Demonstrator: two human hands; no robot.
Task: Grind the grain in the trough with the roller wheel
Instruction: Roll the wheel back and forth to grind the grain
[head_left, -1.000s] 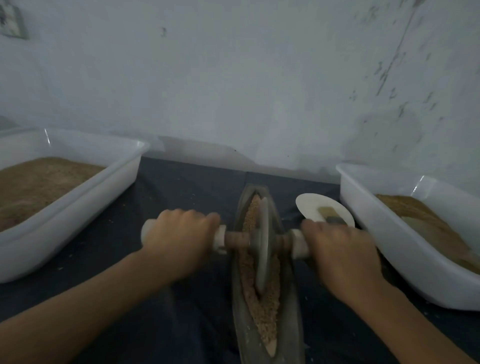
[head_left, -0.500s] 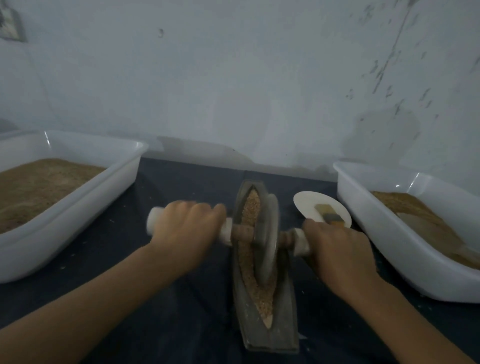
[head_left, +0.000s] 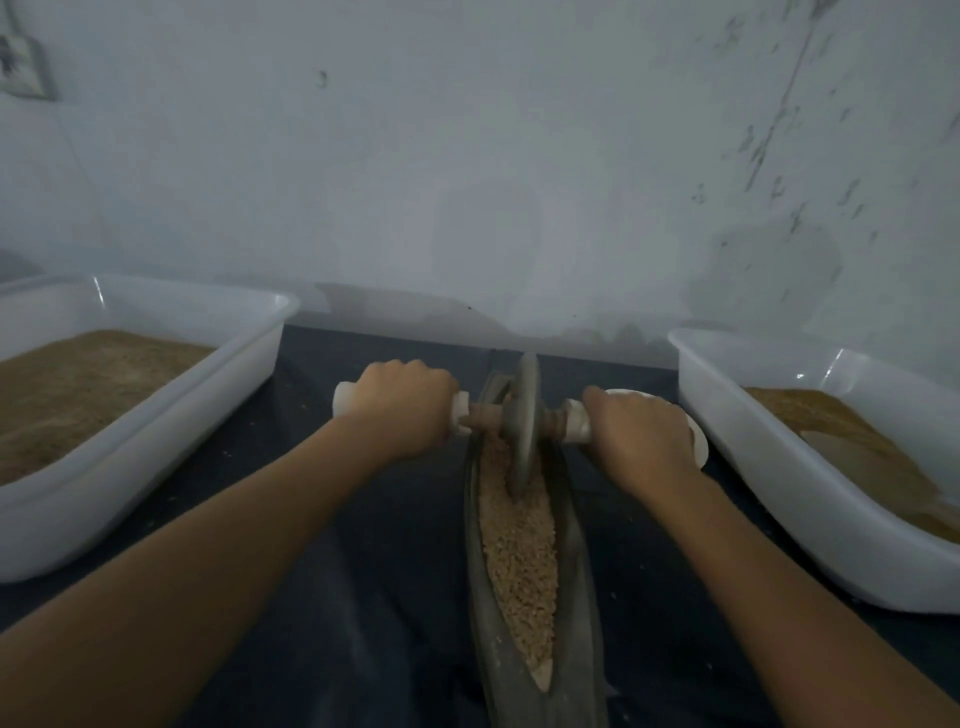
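Dark tabletop (head_left: 363, 597) meets a scuffed pale wall (head_left: 467, 182).

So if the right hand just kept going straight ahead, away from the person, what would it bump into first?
Probably the small white dish peeking out from under the right hand, gripping the roller wheel's handle. Beyond it is dark tabletop, then the wall. Depth is hard to judge; the hand may pass above the dish.

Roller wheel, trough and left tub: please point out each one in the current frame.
roller wheel (head_left: 523, 415), head view, on the flat face of the disc.
trough (head_left: 574, 551), head view, on its bare right wall beside the grain.
left tub (head_left: 156, 457), head view, on its white outer side wall.
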